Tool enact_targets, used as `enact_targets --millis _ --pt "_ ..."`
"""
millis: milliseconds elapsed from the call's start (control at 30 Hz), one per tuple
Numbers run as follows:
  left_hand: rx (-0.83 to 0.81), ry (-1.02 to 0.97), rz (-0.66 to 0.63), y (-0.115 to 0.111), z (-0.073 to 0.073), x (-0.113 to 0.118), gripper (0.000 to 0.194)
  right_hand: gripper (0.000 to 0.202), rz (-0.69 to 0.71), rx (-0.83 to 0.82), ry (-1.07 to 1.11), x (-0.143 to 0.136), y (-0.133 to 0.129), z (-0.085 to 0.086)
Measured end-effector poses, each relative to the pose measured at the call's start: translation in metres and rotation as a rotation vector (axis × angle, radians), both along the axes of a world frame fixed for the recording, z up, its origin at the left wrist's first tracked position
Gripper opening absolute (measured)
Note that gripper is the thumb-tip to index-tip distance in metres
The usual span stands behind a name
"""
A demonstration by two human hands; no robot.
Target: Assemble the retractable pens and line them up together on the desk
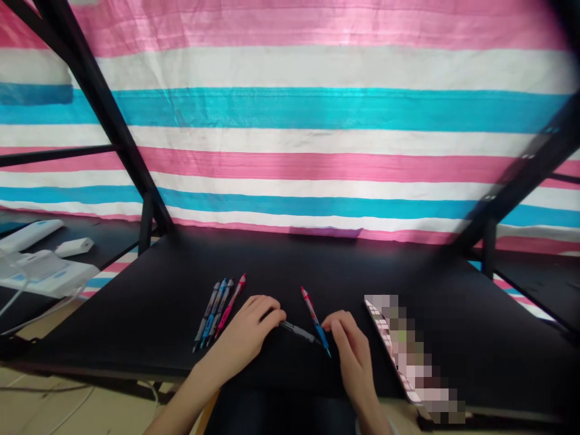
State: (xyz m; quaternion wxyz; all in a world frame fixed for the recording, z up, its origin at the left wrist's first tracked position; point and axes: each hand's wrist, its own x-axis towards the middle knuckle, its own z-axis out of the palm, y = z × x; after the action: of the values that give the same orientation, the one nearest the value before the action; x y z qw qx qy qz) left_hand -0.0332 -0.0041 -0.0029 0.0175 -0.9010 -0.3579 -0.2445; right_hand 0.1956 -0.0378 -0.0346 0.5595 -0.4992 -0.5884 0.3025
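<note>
The dark pen [296, 330] lies gripped by left hand [254, 323] fingers; right hand [347, 338] pinches the red-blue pen [315, 317] (both on the worktop [408, 266]).

Nothing can be read here. The pens [217, 308] on the surface [136, 314] carry printed bands too small and blurred to make out. The flat item [410, 353] at the right is blurred over. The white boxes [43, 272] at far left show pale blue marks, but no letters or numbers are legible.
</note>
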Motion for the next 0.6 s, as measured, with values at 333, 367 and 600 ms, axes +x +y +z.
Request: enact_targets --millis 333,367,600 --pt "0.127 -0.058 0.038 -0.007 0.0 0.018 0.03 0.033 0.073 0.032 -0.131 0.001 0.002 -0.005" --pt "0.143 -0.049 0.047 -0.005 -0.001 0.019 0.031 0.032 0.072 0.031 -0.111 0.001 0.001 -0.006" --pt "0.085 -0.109 0.036 -0.001 0.005 0.017 0.034 0.016 0.032 0.079 -0.051 -0.002 0.001 -0.007"
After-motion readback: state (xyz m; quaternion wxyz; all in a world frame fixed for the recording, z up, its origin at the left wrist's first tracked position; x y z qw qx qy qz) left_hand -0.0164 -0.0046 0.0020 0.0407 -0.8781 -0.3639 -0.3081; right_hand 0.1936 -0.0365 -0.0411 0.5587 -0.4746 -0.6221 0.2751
